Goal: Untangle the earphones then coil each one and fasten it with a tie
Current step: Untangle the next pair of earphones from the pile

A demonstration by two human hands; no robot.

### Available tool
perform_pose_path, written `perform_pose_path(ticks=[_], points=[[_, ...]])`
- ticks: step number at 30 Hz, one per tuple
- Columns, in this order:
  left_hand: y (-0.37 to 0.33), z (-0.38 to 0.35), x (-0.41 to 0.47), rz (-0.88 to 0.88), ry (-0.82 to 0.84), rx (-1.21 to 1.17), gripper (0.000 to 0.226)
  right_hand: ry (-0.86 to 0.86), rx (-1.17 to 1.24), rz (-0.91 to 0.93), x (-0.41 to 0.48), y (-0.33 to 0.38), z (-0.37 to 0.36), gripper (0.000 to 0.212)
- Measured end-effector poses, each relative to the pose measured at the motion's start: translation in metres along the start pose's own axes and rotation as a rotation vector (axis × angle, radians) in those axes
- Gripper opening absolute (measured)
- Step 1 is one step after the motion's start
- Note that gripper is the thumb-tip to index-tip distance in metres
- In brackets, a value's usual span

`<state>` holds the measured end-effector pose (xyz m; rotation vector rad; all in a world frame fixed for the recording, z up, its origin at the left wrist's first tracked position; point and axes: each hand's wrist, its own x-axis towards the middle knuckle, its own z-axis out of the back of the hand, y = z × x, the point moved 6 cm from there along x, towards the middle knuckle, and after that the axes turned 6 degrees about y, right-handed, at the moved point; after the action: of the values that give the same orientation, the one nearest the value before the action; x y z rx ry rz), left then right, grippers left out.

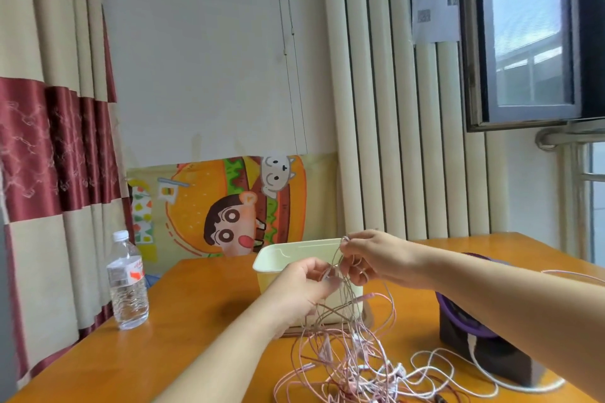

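A tangle of pink earphone cables (340, 350) lies on the orange table (203, 321), with white earphone cables (438, 363) mixed in at the right. Several pink strands rise from the heap to both hands, held above the table in front of a cream box. My left hand (304, 285) pinches strands between thumb and fingers. My right hand (373, 258) pinches the upper ends of the same strands, just right of and slightly above the left. The two hands nearly touch.
A cream plastic box (278, 258) stands behind the hands. A clear water bottle (127, 285) stands at the table's left. A dark box with a purple rim (481, 337) sits at the right. A curtain hangs at the left; a radiator and window lie behind.
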<state>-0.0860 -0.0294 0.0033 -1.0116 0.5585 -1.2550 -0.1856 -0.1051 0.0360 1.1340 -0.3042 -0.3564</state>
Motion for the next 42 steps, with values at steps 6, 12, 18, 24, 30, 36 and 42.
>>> perform_pose_path(ticks=[6, 12, 18, 24, 30, 36, 42], points=[[-0.004, -0.005, -0.004, 0.037, 0.289, -0.265, 0.023, 0.031, 0.047, -0.066, -0.004, -0.005, 0.003, 0.024], [-0.002, -0.011, -0.010, 0.026, 0.462, -0.266, 0.021, 0.039, -0.179, -0.059, -0.009, -0.005, 0.012, 0.021], [0.011, -0.014, -0.001, 0.092, 0.315, -0.342, 0.033, -0.013, -0.501, -0.016, -0.016, 0.013, 0.017, 0.022], [0.006, -0.014, 0.002, -0.012, 0.193, -0.426, 0.017, 0.096, -0.112, 0.003, -0.013, 0.003, 0.011, 0.019], [0.005, -0.016, -0.005, 0.001, 0.292, -0.311, 0.019, 0.086, -0.020, 0.029, -0.013, 0.000, 0.004, 0.021], [0.013, -0.004, -0.004, -0.026, 0.154, -0.457, 0.029, -0.253, 0.187, 0.108, -0.011, -0.010, 0.023, 0.022], [0.006, -0.001, 0.000, -0.136, -0.020, -0.263, 0.013, -0.174, 0.228, 0.050, -0.011, -0.016, 0.006, 0.033]])
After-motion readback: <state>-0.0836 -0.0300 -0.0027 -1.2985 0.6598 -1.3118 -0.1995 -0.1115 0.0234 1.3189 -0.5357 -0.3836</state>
